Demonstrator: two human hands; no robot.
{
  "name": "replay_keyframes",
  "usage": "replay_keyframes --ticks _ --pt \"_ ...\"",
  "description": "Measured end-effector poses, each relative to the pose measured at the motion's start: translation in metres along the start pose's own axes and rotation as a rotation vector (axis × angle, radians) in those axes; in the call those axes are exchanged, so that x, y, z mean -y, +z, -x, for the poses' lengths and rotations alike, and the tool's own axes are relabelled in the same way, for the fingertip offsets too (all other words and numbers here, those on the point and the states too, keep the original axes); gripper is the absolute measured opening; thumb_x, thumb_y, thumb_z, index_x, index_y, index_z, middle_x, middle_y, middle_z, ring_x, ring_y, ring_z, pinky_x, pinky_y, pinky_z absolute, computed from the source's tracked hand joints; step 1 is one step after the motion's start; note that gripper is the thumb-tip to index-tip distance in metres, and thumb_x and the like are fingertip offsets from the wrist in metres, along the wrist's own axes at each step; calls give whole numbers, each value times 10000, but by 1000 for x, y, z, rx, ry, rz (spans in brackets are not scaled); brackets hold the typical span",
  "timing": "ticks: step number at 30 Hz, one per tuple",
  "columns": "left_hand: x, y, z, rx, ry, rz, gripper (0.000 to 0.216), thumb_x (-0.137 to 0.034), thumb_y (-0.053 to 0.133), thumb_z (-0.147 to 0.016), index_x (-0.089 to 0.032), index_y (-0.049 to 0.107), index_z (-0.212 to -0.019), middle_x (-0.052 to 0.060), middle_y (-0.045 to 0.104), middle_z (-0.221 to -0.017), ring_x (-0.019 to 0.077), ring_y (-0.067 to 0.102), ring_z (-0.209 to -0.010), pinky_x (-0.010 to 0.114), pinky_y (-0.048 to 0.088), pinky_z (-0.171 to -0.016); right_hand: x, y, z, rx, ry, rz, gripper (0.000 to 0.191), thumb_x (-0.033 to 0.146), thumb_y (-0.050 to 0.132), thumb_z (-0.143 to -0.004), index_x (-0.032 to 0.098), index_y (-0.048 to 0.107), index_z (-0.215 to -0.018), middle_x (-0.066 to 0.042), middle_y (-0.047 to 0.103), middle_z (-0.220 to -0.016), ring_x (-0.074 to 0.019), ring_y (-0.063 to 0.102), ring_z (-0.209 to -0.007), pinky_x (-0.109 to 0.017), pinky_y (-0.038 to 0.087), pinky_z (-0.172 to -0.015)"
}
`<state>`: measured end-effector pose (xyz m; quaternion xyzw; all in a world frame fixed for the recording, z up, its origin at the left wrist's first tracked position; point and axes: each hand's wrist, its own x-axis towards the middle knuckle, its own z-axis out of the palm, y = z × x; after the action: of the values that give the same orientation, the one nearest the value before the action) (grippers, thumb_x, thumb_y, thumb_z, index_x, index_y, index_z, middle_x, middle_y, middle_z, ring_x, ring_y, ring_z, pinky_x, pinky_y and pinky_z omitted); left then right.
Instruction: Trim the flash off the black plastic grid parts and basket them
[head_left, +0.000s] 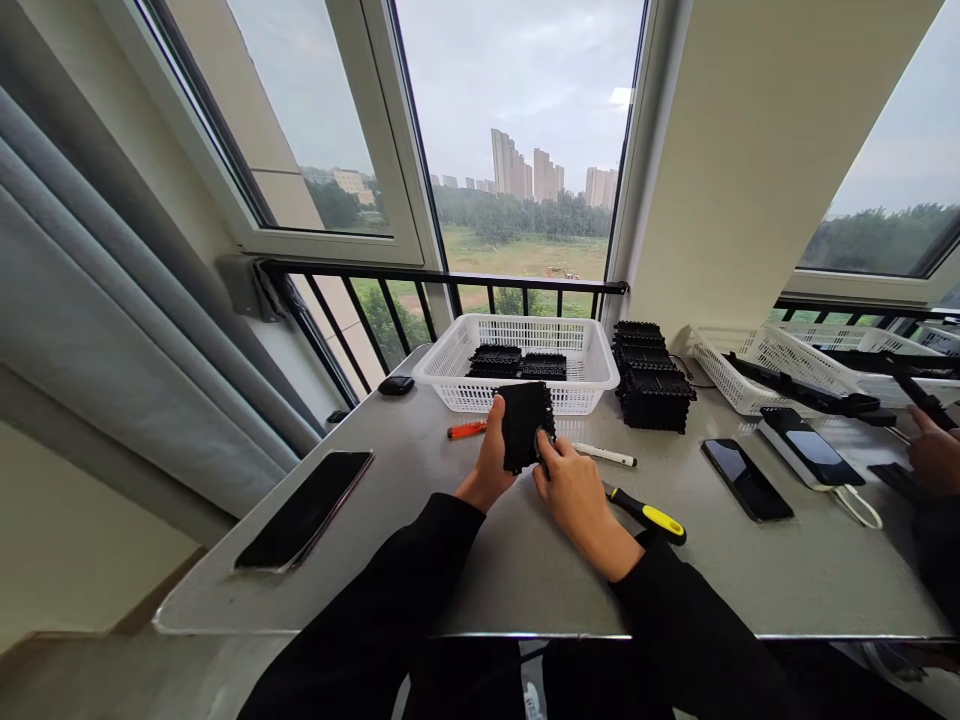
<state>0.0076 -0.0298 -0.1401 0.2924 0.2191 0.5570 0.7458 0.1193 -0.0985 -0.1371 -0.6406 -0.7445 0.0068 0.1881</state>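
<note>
Both my hands hold up a black square plastic tile (523, 422) just above the grey table (465, 570), in front of the white basket (577, 375). My left hand (487, 468) grips the tile's left edge with closed fingers. Closed on the tile's lower right corner is my right hand (574, 492). Two more black tiles (516, 362) lie inside the basket. A stack of black tiles (651, 378) stands right of the basket.
A yellow-and-black screwdriver (646, 515), a white pen (606, 456) and an orange marker (466, 430) lie near my hands. Phones lie at the left (306, 510) and right (745, 480). Another person's hand (934, 455) works at the far right beside more white baskets (750, 365).
</note>
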Motion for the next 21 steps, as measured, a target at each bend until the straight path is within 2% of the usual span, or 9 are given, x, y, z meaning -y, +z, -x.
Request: replay_keyframes --ticks 4,9,15,17,19,21 --pt "-4 -1 -3 -4 23 16 541 -583 519 -889 -148 682 -1166 93 755 -1074 241 690 -1056 344 522 -961 -2 2 0 -10 -65 -13 460 218 510 -907 211 550 -1365 -106 671 -1043 -219 666 -801 -299 463 -674" --pt "-10 0 -1 -1 63 12 531 -565 521 -897 -172 647 -1230 79 748 -1100 235 688 -1061 346 524 -956 -5 0 -1 -33 -79 -75 339 253 552 -883 242 681 -1196 -68 698 -901 -202 662 -766 -278 439 -666" --pt "-7 -4 0 19 10 -26 573 -607 492 -893 -131 685 -1147 104 759 -1039 262 695 -1035 364 543 -928 -13 3 -7 -118 -26 -403 283 153 531 -800 243 778 -903 -14 736 -848 -167 670 -787 -246 454 -727" --pt "-5 -5 -1 19 19 -22 567 -606 498 -890 -131 688 -1136 101 762 -1018 258 700 -1020 361 545 -923 -14 3 -7 -191 -29 -426 328 152 517 -801 240 770 -989 -13 721 -852 -160 658 -766 -246 457 -724" --pt "-2 -4 -2 32 0 -14 571 -607 501 -887 -128 688 -1135 103 762 -1018 254 703 -1014 359 542 -927 -13 2 -6 -239 -54 -351 407 182 519 -824 245 713 -1177 -26 698 -878 -165 642 -745 -254 455 -698" --pt "-1 -2 -2 37 -13 -7 576 -609 506 -882 -125 689 -1134 107 761 -1021 254 706 -1003 361 542 -927 -10 1 -3 -208 -93 -241 470 215 517 -856 261 630 -1310 -36 679 -905 -168 632 -725 -258 444 -665"
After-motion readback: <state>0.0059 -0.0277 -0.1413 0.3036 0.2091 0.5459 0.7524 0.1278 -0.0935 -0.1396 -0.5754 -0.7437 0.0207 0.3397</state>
